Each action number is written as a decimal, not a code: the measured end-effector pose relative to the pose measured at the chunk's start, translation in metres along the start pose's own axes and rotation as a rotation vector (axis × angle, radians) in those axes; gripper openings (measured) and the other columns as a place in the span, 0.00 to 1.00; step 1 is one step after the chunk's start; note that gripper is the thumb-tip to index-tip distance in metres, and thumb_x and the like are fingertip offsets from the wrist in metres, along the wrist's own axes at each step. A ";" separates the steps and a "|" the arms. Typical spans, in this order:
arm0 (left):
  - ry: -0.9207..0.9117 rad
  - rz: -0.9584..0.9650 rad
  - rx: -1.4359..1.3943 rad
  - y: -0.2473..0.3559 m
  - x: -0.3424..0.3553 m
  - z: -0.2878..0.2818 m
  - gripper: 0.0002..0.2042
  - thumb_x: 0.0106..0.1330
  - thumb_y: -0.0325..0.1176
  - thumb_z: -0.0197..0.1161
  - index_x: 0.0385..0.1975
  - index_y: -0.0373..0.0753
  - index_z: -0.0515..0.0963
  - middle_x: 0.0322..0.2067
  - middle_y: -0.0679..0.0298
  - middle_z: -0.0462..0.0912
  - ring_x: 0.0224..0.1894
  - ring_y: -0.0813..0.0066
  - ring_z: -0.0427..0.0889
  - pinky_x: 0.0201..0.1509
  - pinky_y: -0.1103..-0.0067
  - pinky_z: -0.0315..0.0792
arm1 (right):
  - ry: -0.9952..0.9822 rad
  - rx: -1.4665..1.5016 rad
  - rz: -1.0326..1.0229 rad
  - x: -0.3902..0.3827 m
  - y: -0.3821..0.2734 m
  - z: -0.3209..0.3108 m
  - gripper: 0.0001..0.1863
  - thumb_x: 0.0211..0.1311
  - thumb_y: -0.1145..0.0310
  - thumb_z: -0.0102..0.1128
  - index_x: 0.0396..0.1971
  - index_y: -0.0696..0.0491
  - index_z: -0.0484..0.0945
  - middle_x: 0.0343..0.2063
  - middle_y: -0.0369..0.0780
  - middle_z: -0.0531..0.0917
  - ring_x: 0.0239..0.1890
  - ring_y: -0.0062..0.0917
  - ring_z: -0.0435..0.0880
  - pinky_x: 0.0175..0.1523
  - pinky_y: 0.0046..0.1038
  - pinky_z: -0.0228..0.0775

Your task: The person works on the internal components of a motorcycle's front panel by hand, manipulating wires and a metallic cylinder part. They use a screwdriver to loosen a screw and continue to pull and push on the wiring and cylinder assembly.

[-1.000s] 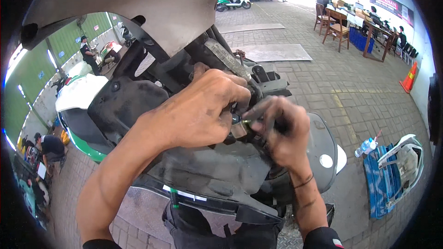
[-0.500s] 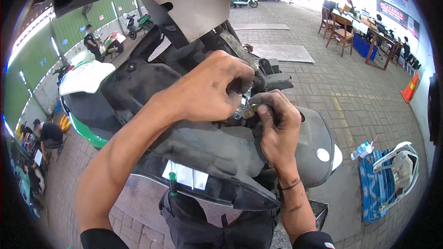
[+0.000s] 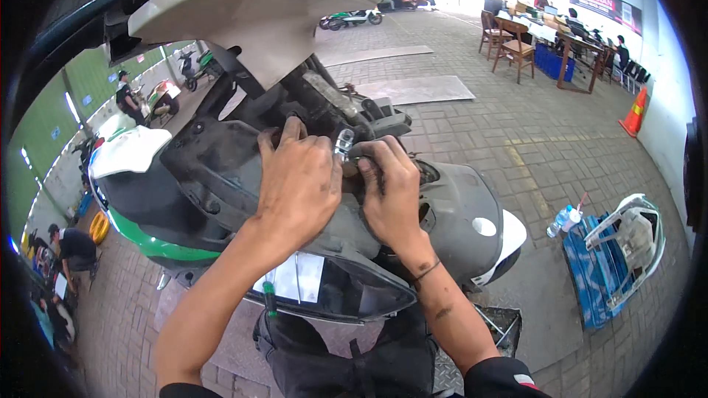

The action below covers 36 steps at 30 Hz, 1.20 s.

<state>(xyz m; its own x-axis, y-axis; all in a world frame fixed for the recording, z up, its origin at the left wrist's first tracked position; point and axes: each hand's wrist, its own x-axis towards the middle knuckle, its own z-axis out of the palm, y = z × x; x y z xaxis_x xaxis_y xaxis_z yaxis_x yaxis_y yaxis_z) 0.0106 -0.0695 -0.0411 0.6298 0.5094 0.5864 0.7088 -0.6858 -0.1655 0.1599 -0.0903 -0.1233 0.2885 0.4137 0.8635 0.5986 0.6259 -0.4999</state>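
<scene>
A scooter with its front panels off stands in front of me, its dark inner body (image 3: 221, 169) bare and dusty. My left hand (image 3: 299, 177) is over the inner body, its back toward me and its fingers curled; what they grip, if anything, is hidden. Close on its right, my right hand (image 3: 389, 184) pinches a small metal part between thumb and fingers, mostly covered by them. A shiny silver metal piece (image 3: 344, 141) sticks up between the two hands. Nearer me, a screwdriver with a green handle (image 3: 270, 301) rests beside a white paper sheet (image 3: 308, 286) on the scooter.
The pale front cover (image 3: 273, 18) overhangs the work from above. On the right, a white panel frame (image 3: 640, 250) lies on a blue patterned crate-like thing (image 3: 586, 280), with a plastic bottle (image 3: 559, 221) beside it. An orange cone (image 3: 634, 112) stands by the wall. People are at the left and far right.
The view has shifted, so the scooter sits further left and more of its front cover shows. My left hand has turned its back upward. Both hands remain close together at the metal piece.
</scene>
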 end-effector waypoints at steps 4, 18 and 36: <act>-0.012 0.020 0.127 0.004 0.000 0.000 0.13 0.72 0.34 0.60 0.32 0.30 0.84 0.37 0.48 0.86 0.56 0.47 0.77 0.65 0.46 0.63 | -0.009 0.000 -0.010 0.000 0.000 0.000 0.07 0.66 0.80 0.62 0.42 0.58 0.81 0.37 0.47 0.82 0.42 0.50 0.82 0.46 0.46 0.74; -0.070 -0.069 0.098 0.008 0.003 0.003 0.16 0.77 0.37 0.58 0.32 0.30 0.84 0.38 0.41 0.84 0.60 0.42 0.74 0.67 0.33 0.57 | 0.003 -0.049 -0.035 -0.002 0.007 -0.003 0.06 0.67 0.77 0.61 0.43 0.57 0.80 0.39 0.49 0.81 0.43 0.52 0.82 0.47 0.49 0.75; -0.078 -0.144 -0.074 0.001 -0.001 0.003 0.15 0.75 0.38 0.59 0.35 0.29 0.83 0.42 0.40 0.82 0.60 0.42 0.73 0.63 0.35 0.58 | -0.003 -0.008 -0.021 -0.001 0.002 0.002 0.07 0.67 0.79 0.62 0.43 0.60 0.81 0.37 0.49 0.82 0.39 0.52 0.83 0.43 0.46 0.74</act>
<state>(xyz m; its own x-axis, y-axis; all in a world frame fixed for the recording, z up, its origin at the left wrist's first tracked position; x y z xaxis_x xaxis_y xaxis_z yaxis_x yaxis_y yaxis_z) 0.0113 -0.0692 -0.0446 0.5482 0.6423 0.5357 0.7702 -0.6374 -0.0240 0.1594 -0.0874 -0.1252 0.2738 0.4020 0.8737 0.6105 0.6294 -0.4809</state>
